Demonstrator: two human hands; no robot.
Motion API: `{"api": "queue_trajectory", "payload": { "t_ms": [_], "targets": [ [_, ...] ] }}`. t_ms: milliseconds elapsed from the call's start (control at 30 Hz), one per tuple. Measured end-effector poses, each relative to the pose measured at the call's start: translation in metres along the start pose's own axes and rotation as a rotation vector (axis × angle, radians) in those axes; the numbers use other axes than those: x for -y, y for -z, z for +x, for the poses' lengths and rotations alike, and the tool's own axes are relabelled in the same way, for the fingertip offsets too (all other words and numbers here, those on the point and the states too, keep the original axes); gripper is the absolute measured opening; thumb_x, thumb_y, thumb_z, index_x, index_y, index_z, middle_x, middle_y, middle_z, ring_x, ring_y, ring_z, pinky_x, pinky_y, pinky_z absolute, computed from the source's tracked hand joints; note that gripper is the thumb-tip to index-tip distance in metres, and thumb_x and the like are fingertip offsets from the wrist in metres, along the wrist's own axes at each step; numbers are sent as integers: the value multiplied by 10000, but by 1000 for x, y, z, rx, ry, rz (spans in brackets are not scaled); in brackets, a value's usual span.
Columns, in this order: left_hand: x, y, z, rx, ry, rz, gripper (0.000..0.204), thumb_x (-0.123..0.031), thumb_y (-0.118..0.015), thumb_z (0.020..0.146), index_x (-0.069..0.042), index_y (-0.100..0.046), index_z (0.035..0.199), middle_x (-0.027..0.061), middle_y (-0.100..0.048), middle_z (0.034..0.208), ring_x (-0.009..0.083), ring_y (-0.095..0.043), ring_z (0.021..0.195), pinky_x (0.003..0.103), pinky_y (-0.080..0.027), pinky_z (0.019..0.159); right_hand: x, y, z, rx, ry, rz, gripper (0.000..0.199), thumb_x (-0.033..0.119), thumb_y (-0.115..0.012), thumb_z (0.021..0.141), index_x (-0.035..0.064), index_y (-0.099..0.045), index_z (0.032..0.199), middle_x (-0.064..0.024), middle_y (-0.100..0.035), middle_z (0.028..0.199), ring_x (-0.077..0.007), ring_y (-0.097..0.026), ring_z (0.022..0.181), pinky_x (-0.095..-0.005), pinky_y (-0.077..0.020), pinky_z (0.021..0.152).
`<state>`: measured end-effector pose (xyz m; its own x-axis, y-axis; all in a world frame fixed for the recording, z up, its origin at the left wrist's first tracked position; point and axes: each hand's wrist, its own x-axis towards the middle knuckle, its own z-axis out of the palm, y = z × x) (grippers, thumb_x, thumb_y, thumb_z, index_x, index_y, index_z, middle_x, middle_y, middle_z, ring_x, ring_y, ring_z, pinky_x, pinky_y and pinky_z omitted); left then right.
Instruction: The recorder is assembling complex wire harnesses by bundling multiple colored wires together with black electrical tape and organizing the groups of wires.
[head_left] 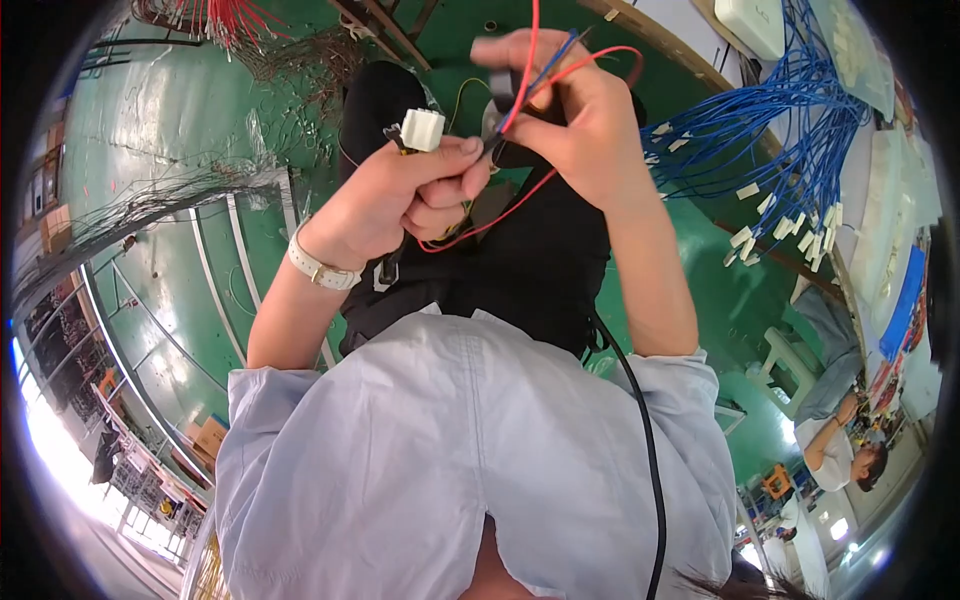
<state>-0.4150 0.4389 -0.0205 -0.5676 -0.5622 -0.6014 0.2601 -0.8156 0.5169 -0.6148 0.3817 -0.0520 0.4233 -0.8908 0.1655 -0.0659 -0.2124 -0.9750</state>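
Note:
My left hand point(425, 195) is closed on a wire harness, its thumb and fingertips pinching the bundle. A white connector point(423, 130) sticks up above that thumb, and a small black connector point(385, 272) hangs below the wrist. Just to the right, my right hand point(585, 125) curls around a black roll of tape point(504, 92) beside the bundle. Past its fingers run a thick red wire point(522, 90) and a blue wire point(556, 60). Another red wire point(490, 228) loops down beneath both hands. The palm side of the right hand is partly hidden.
On the bench at right lie many blue wires point(760, 120) with white ends, near a white box point(750, 27). Metal frame rails point(215, 265) stand on the green floor at left. Red wires point(225, 20) hang at top left. A co-worker point(835, 450) sits far right near a stool point(790, 370).

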Motion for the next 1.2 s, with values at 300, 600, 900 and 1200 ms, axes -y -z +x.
{"api": "queue_trajectory", "payload": {
  "t_ms": [300, 600, 900, 1200],
  "targets": [
    [-6, 17, 8, 24, 21, -50, 287, -271, -465, 992, -80, -524, 786, -114, -249, 548, 12, -191, 438, 218, -131, 411, -8, 8, 2, 179, -248, 915, 300, 84, -543, 790, -58, -624, 1042, -226, -591, 1179, -268, -572, 1121, -358, -456, 945],
    [-2, 17, 4, -61, 32, -28, 294, -273, -465, 992, -89, -501, 765, -124, -233, 549, 8, -180, 438, 216, -124, 407, -2, 7, 0, 194, -143, 161, 348, -24, -715, 697, 21, -652, 1036, -53, -605, 1082, -119, -592, 953, -266, -483, 814],
    [-8, 26, 7, -52, -14, -15, 295, -282, -460, 998, -92, -498, 774, -123, -218, 547, 6, -176, 447, 217, -123, 416, -13, 2, 23, 89, -453, -47, 351, 129, -780, 734, -25, -662, 1026, -105, -686, 972, -183, -635, 947, -321, -477, 878],
    [-2, 33, 0, -97, -77, -36, 268, -266, -473, 988, -76, -518, 804, -123, -235, 555, 9, -184, 456, 216, -127, 420, 14, 2, 11, 334, -303, 331, 321, 49, -553, 829, -26, -616, 1135, -97, -640, 1118, -152, -589, 1040, -288, -447, 913]
  ]
}}
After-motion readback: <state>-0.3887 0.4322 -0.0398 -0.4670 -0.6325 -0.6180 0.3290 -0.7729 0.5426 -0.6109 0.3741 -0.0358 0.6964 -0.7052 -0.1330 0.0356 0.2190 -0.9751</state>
